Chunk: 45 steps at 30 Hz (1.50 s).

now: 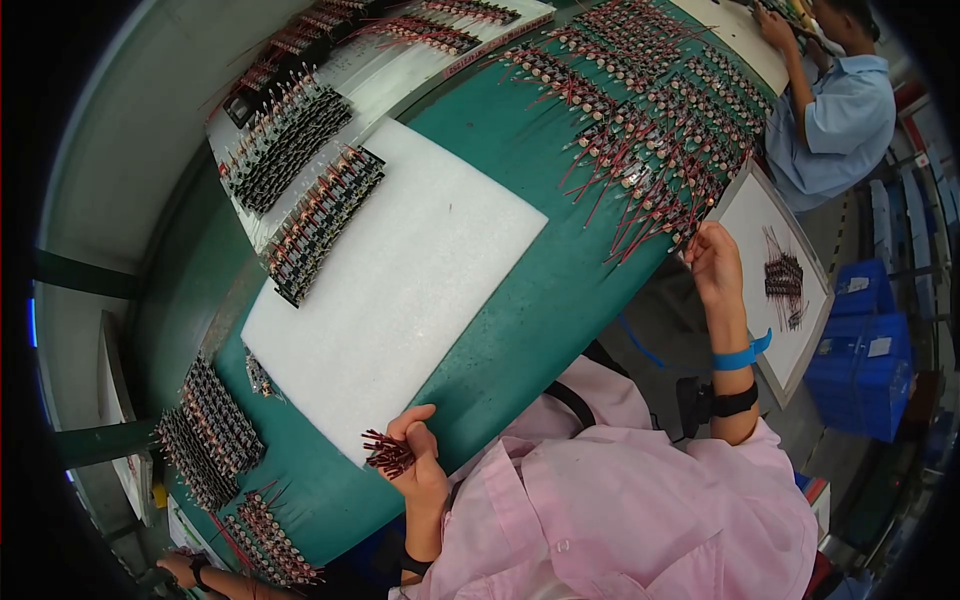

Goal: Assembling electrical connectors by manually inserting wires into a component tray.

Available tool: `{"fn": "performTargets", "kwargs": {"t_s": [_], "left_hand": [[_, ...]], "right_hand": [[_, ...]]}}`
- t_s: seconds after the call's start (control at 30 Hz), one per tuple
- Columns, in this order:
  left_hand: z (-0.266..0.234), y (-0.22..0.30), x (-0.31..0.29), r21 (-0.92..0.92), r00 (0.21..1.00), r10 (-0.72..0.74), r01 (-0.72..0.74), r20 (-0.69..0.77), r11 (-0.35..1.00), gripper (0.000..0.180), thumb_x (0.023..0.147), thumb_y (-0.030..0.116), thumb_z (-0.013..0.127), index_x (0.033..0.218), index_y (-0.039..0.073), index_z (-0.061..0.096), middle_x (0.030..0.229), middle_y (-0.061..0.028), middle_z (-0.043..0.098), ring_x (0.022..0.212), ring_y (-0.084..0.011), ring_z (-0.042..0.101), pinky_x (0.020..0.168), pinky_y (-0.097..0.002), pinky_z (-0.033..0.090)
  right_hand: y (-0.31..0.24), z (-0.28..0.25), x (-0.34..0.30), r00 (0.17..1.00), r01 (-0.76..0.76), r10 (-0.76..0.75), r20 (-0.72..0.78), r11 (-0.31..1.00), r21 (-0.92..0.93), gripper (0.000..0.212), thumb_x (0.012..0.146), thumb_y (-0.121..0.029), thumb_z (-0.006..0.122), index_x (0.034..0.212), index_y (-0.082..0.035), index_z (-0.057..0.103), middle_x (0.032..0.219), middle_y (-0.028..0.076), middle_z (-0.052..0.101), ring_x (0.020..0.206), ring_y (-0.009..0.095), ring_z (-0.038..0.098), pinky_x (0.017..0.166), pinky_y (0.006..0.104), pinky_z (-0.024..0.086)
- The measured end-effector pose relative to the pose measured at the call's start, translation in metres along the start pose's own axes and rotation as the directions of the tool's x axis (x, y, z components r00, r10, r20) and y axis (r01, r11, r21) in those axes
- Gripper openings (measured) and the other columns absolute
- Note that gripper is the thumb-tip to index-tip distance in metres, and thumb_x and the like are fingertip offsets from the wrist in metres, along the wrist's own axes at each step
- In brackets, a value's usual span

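My left hand (420, 462) is closed round a bundle of short dark-red wires (388, 452), their ends fanning out by the near corner of a white foam sheet (400, 260). Whether anything is attached to the wires inside the fist is hidden. At the table's right edge my right hand (716, 265), wearing a blue wrist strap (738, 357), has its fingers pinched together beside rows of small circuit boards with red wires (640, 170). What sits between those fingertips is too small to make out.
Stacked circuit board strips (325, 225) stand past the foam's left side; more strips (210, 430) lie at the near left. A framed white tray (745, 225) with wired boards and blue bins (858, 350) are at right. A co-worker (840, 110) sits far right; another person's hand (180, 570) shows lower left.
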<state>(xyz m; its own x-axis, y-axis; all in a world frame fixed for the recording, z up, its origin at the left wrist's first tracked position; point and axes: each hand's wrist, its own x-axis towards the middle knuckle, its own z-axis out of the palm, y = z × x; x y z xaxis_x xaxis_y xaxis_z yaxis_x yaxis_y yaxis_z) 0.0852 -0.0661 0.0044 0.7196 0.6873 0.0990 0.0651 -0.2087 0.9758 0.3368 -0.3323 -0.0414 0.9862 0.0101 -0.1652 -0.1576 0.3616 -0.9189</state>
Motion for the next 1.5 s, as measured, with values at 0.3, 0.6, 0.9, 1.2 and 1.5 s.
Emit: {"fn": "performTargets", "kwargs": {"t_s": [0.3,0.6,0.9,1.2,1.5], "left_hand": [[0.001,0.0,0.0,-0.001,1.0,-0.007,0.007,-0.006,1.0,0.02,0.083,0.014,0.043,0.081,-0.004,0.052,0.049,0.0021,0.036,0.041,-0.0032,0.031,0.039,-0.0172,0.021],[0.0,0.0,-0.001,0.0,1.0,-0.003,0.003,-0.018,1.0,0.018,0.082,0.012,0.042,0.081,-0.004,0.052,0.048,0.0024,0.036,0.04,-0.003,0.03,0.039,-0.0173,0.021],[0.0,0.0,0.0,-0.013,1.0,-0.007,0.007,-0.004,1.0,0.019,0.083,0.011,0.041,0.082,-0.004,0.052,0.048,0.0025,0.035,0.04,-0.0026,0.03,0.04,-0.0169,0.021],[-0.018,-0.011,-0.001,-0.159,0.97,0.196,-0.218,-0.14,0.963,0.026,0.083,0.013,0.037,0.059,0.004,0.041,0.048,0.0006,0.032,0.042,-0.0079,0.031,0.042,-0.0199,0.028],[-0.097,0.022,-0.008,0.385,0.947,0.15,-0.03,-0.285,0.923,0.028,0.082,0.017,0.042,0.057,0.003,0.039,0.051,-0.0008,0.034,0.046,-0.0084,0.035,0.047,-0.0222,0.033]], "right_hand": [[-0.004,-0.013,0.015,1.0,-0.003,0.003,0.001,1.0,-0.003,0.008,0.074,-0.009,0.046,0.071,-0.002,0.05,0.054,0.004,0.047,0.046,0.012,0.045,0.043,0.022,0.038],[-0.001,-0.012,0.014,1.0,0.02,-0.02,-0.021,1.0,0.017,0.008,0.074,-0.008,0.047,0.072,-0.002,0.051,0.056,0.004,0.047,0.048,0.012,0.046,0.043,0.0224,0.039],[-0.001,-0.013,0.014,0.999,0.025,-0.024,-0.025,1.0,0.016,0.01,0.075,-0.01,0.047,0.07,-0.002,0.05,0.058,0.004,0.047,0.05,0.012,0.046,0.045,0.0231,0.039],[0.005,0.006,-0.031,0.961,-0.166,0.198,0.194,0.972,-0.167,0.019,0.074,-0.017,0.048,0.06,-0.004,0.046,0.045,0.004,0.042,0.037,0.013,0.04,0.044,0.0252,0.04],[0.009,0.156,-0.126,0.194,0.244,0.34,0.92,0.892,-0.381,0.013,0.071,-0.005,0.048,0.059,-0.001,0.046,0.05,0.006,0.047,0.041,0.013,0.043,0.043,0.0233,0.037]]}}
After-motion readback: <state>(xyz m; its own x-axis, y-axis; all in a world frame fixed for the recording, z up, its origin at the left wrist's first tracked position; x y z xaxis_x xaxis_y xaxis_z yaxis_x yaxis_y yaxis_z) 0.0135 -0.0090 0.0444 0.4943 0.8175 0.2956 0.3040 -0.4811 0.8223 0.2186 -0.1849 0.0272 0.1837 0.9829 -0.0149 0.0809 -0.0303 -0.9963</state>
